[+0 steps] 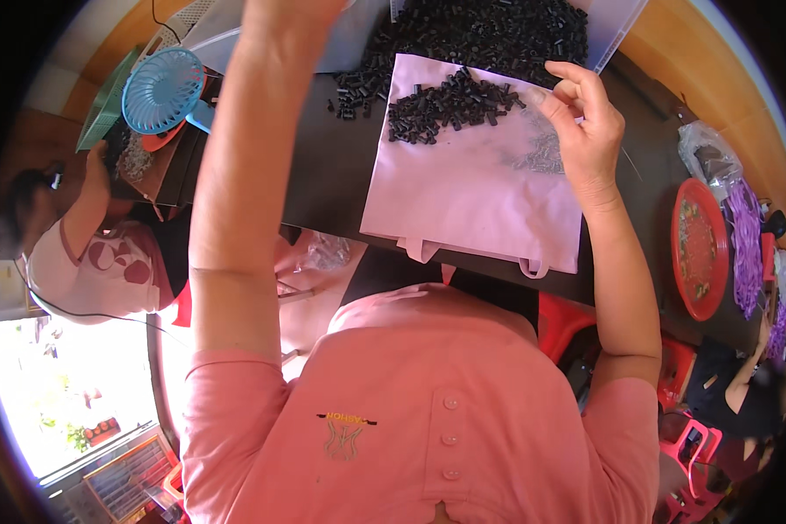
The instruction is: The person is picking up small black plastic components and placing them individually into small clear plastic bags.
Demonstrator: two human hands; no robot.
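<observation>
My left forearm reaches up across the picture, and only the wrist end of my left hand (299, 10) shows at the top edge; its fingers are out of sight. Over the right part of a pink cloth bag (463, 192) is my right hand (589, 122), its fingers curled toward the thumb. Anything pinched there is too small to make out. Beside this hand lies a scatter of small clear pieces (540, 155). Short black tube-like pieces (445, 106) are heaped on the bag's far left part. Beyond them spreads a large pile of similar black pieces (489, 33).
A clear plastic bin (618, 31) borders the large pile. At left stands a blue fan (164, 92), with another person (105, 253) working beyond it. On the right are a red round tray (700, 249), purple cords (744, 249) and a clear plastic bag (709, 155).
</observation>
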